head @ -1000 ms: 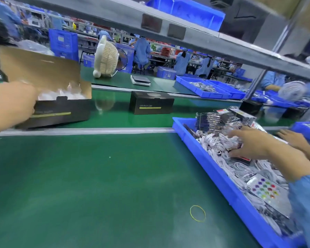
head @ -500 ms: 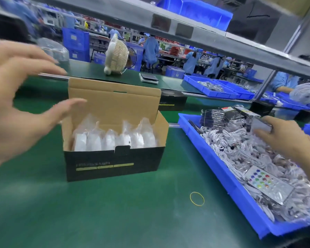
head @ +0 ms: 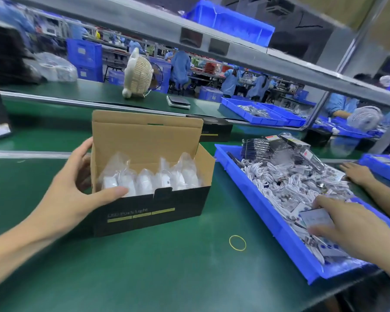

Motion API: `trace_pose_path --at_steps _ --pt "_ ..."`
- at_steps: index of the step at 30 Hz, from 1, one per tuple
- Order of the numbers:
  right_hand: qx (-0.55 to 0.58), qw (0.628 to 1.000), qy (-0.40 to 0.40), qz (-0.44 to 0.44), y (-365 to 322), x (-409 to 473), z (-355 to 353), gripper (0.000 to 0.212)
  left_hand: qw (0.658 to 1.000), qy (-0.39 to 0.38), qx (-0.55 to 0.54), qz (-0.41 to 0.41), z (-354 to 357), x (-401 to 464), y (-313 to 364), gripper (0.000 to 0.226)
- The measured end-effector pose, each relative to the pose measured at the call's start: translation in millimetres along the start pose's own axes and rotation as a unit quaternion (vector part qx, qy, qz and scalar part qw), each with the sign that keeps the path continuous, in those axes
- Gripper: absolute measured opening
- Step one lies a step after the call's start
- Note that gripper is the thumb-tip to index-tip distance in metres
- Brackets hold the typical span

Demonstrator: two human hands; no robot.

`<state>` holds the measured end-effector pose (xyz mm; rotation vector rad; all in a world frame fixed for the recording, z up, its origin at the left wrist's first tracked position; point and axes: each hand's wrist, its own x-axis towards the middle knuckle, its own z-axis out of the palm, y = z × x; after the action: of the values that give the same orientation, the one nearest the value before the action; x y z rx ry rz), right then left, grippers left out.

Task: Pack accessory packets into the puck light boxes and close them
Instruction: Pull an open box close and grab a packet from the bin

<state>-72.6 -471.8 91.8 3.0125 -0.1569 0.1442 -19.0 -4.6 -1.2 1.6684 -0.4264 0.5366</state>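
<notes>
Cardboard box, lid up, is steadied at its left end by the left hand, thumb curled over the near wall, so packets can drop in, while the right hand pinches a packet in the right-hand bin.

2 bare forearms, left hand, right hand, no sleeves visible

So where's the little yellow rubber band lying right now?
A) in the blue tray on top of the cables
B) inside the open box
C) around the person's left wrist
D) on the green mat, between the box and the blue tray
D: the yellow rubber band lies loose on the green mat, in front of the open box and left of the blue tray.
</notes>
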Motion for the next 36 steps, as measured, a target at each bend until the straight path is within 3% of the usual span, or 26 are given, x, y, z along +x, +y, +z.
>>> trace_pose_path --at_steps 4,8,9,11,13,15,18,25,28,30,34,36 --pt "-0.014 0.996 0.09 -0.001 -16 -5 -5 0.035 1.0 -0.018 -0.017 -0.012 -3 1 5 0.107" --pt "-0.058 0.996 0.063 0.026 -21 6 -29 0.033 0.996 -0.077 0.012 -0.032 -2 -5 7 0.133" --pt "-0.059 0.991 0.116 0.005 -24 10 -38 0.033 0.996 -0.078 0.016 -0.031 0 -6 7 0.133" --pt "0.048 0.958 0.269 -0.085 -55 14 -63 0.031 0.997 -0.074 0.018 -0.019 4 -7 7 0.131" --pt "0.164 0.898 0.321 -0.252 -118 21 -82 0.025 0.997 -0.078 0.016 -0.011 10 -9 7 0.129" --pt "0.198 0.851 0.25 -0.417 -193 36 -86 0.023 0.996 -0.084 0.017 -0.01 11 -12 8 0.13" --pt "0.151 0.843 0.111 -0.504 -272 56 -65 0.027 0.995 -0.099 0.015 -0.016 5 -18 9 0.132" --pt "0.067 0.871 0.019 -0.487 -304 72 -48 0.033 0.994 -0.098 0.018 -0.034 -3 -17 8 0.139" --pt "0.094 0.867 -0.024 -0.489 -296 68 -63 0.027 0.995 -0.095 0.008 -0.04 -3 -18 10 0.137" --pt "0.096 0.875 -0.005 -0.475 -276 67 -71 0.032 0.995 -0.095 0.001 -0.037 -2 -18 12 0.132" --pt "-0.005 0.9 0.09 -0.427 -239 73 -80 0.047 0.996 -0.081 0.003 -0.032 1 -17 10 0.125" --pt "-0.065 0.906 0.074 -0.412 -245 77 -70 0.043 0.996 -0.08 0.003 -0.039 -1 -17 10 0.129"
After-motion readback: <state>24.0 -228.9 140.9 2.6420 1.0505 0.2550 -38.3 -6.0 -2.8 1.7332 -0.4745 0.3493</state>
